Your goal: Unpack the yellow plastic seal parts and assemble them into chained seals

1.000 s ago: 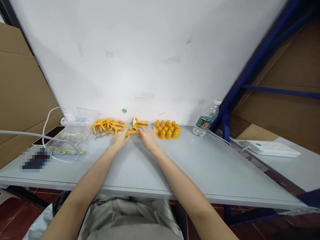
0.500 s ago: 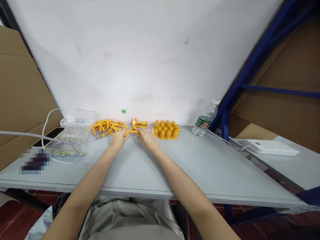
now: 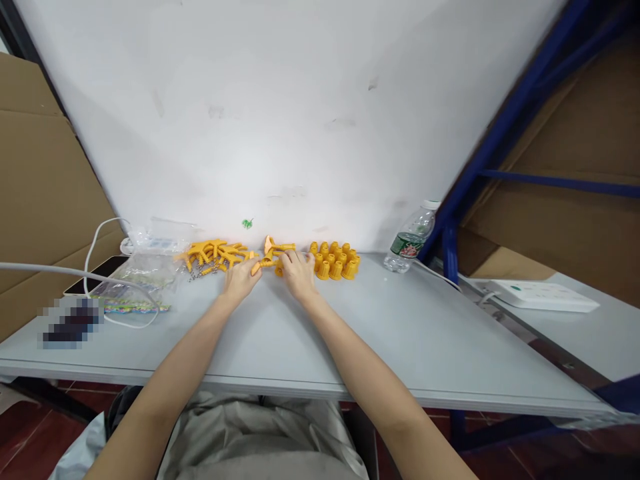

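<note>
Left hand (image 3: pixel 243 277) grasping yellow piece (image 3: pixel 267 263) above mid-tabletop (image 3: pixel 280 333); right hand (image 3: pixel 299 273) curling near its right end, grip hidden, cannot tell. Work seemingly underway, unfinished: yellow cones (image 3: pixel 337 269) standing grouped right, branching yellow parts (image 3: pixel 215 251) lying piled left, loose.

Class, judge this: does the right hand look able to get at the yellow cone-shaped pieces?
Probably yes: the right hand is just beside the yellow cone-shaped pieces, with nothing visible standing between.
</note>
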`<state>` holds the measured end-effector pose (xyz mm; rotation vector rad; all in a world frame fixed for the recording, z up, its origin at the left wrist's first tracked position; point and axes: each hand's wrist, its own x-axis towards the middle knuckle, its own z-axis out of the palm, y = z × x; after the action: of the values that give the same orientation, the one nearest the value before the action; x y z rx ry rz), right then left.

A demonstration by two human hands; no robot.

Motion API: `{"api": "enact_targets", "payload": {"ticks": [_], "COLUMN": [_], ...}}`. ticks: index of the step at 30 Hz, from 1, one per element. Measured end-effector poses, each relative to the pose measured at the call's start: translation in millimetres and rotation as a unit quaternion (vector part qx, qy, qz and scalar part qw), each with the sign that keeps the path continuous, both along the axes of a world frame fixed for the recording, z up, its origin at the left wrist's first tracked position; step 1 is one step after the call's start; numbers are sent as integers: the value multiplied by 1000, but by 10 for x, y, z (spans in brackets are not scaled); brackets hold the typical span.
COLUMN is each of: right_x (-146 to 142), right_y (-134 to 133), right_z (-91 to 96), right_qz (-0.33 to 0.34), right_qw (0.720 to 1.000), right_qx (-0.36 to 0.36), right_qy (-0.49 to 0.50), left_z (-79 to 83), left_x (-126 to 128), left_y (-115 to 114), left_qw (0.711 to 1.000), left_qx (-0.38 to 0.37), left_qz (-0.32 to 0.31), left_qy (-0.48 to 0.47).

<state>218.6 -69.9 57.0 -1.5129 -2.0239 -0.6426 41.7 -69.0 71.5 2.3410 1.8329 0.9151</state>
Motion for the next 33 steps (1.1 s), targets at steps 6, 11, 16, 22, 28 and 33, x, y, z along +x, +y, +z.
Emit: {"api": "enact_targets", "payload": {"ticks": [6, 11, 16, 22, 28, 33], "right_x": [55, 56, 112, 353, 582, 599], "right_y": [33, 31, 23, 43, 8, -85], "right_z": [-25, -30, -2, 140, 324, 470], "right_qz": [72, 66, 1, -94, -220, -230], "right_qw": [997, 998, 999, 982, 942, 938], "right_qx": [-22, -17, 11, -6, -144, -158], "right_qy": [-17, -16, 33, 164, 206, 208], "left_z": [5, -18, -17, -63, -154, -153], "left_x": [-46, -50, -132, -289, -344, -363], "left_y": [10, 33, 97, 217, 316, 342], "left_qw": [1000, 1000, 998, 991, 981, 978], "left_qx": [-3, 6, 31, 28, 51, 43], "left_qz": [5, 9, 38, 101, 113, 104], "left_qy": [8, 1, -27, -85, -150, -174]}}
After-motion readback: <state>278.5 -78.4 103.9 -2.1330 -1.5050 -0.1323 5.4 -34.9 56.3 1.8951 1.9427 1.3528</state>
